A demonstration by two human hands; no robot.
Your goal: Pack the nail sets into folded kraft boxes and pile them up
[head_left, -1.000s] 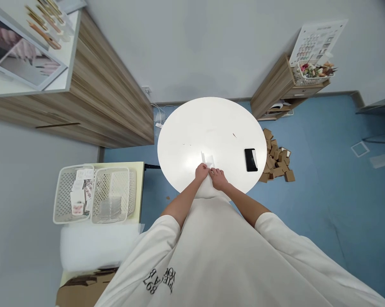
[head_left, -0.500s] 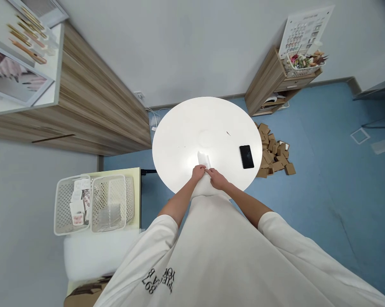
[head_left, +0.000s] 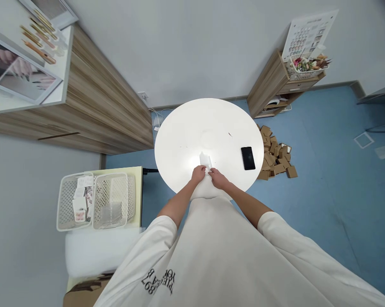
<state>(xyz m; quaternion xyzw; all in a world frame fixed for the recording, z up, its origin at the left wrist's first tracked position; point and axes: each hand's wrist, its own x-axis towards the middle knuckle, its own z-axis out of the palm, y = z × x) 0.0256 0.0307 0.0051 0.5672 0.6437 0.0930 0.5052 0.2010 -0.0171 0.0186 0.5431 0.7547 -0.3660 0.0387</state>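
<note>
Hands have parted slightly, grip unclear, at the white film, whose long axis points forward-left.

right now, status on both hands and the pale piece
Left hand, right hand: at pale piece, grip unclear. Pale piece reaches beyond them, over table. Phone off right, apart from hands.

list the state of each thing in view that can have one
white wrap: on table, between fingertips
left grip: fingers bent, beside wrap
right grip: fingers bent, beside wrap
phone: lying flat, screen dark
drawer: shut
boxes: heaped on floor
card basket: open-topped, holding cards
flower basket: holding flowers
</note>
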